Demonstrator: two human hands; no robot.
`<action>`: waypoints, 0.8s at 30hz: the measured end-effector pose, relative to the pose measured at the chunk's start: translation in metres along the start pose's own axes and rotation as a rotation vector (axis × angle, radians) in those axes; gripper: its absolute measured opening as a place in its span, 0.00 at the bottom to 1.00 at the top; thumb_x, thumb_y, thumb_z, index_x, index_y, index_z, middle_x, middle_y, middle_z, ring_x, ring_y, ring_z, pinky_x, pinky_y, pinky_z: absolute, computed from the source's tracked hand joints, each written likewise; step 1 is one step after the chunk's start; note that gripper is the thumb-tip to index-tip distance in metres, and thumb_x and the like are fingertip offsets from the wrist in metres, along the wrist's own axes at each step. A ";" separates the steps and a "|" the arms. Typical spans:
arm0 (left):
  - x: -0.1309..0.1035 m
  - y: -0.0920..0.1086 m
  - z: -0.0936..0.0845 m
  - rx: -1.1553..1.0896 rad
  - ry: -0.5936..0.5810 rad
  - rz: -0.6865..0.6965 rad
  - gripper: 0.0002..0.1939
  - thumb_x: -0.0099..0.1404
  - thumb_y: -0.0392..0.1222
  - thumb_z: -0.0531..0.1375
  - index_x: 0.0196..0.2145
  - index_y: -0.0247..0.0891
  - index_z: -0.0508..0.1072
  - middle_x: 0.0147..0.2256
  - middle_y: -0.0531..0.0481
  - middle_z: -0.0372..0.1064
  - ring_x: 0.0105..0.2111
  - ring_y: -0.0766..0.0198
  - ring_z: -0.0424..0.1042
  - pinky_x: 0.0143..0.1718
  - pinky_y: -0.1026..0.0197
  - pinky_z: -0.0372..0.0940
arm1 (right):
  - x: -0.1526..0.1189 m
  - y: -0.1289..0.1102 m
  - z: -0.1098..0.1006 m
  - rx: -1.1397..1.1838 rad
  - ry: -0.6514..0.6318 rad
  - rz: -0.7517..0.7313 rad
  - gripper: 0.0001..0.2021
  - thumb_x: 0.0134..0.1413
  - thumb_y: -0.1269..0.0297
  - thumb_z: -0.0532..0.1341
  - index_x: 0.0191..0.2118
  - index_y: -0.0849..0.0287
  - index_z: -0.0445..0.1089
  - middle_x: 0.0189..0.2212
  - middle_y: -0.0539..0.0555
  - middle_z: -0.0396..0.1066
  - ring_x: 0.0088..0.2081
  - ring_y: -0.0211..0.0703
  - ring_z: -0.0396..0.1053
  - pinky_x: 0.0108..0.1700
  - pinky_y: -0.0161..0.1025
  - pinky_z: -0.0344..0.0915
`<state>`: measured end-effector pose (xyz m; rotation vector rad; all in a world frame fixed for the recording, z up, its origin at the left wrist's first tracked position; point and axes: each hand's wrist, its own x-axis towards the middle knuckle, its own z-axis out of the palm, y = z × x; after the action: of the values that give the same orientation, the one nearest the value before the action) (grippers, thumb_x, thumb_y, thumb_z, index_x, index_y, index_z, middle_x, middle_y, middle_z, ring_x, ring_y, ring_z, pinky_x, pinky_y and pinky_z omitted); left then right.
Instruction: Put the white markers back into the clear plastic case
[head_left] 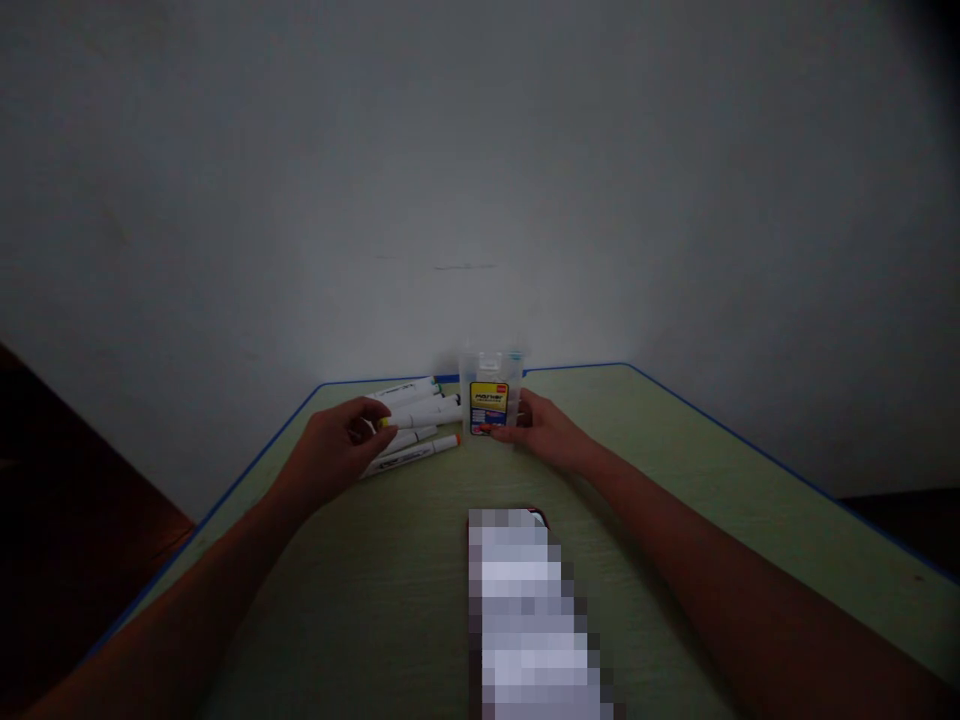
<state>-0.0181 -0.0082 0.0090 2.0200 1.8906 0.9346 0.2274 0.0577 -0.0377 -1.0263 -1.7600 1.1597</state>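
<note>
Roughly mid-table, near the far edge, a clear plastic container (491,362) stands upright. Its front label (489,397) is yellow above and blue below, with a red patch at the upper right; the large dark lettering across the yellow looks like "MARKER", while the smaller lines are too small to read. The right hand (546,432) grips the container from its right side, thumb across the lower front by the label and the other fingers curled around the side and partly hidden.

Just left of the container, the left hand (341,440) is nearly closed, thumb and fingertips pinched at the yellow end of a white marker (426,412) whose other end points toward the container. Around and beneath it lie more white markers (405,390), one with a green end. Nearest the person is an orange-ended marker (416,455), its dark print along the barrel illegible.

All this rests on a pale green table (360,600) with blue edging (750,441). Closer to the person lies a flat, dark-rimmed device (525,590), its face pixelated. Behind the table rises a grey wall (480,150) bearing a thin dark scratch (465,267).
</note>
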 end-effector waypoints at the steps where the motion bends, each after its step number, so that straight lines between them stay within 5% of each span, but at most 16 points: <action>1: 0.000 0.000 0.000 0.001 0.000 0.002 0.15 0.51 0.50 0.57 0.33 0.37 0.68 0.23 0.54 0.65 0.21 0.75 0.62 0.25 0.72 0.57 | 0.000 -0.001 0.000 0.006 0.000 0.003 0.21 0.40 0.71 0.63 0.44 0.58 0.61 0.45 0.56 0.69 0.42 0.45 0.70 0.46 0.47 0.65; 24: -0.001 0.004 -0.001 0.002 0.006 0.021 0.18 0.51 0.52 0.55 0.33 0.35 0.70 0.26 0.51 0.68 0.25 0.73 0.65 0.28 0.70 0.58 | -0.001 -0.003 0.000 0.072 -0.008 0.007 0.22 0.38 0.70 0.64 0.44 0.59 0.61 0.45 0.57 0.69 0.43 0.44 0.69 0.47 0.45 0.65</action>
<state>-0.0153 -0.0101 0.0115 2.0439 1.8777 0.9448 0.2276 0.0562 -0.0352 -0.9873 -1.7101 1.2241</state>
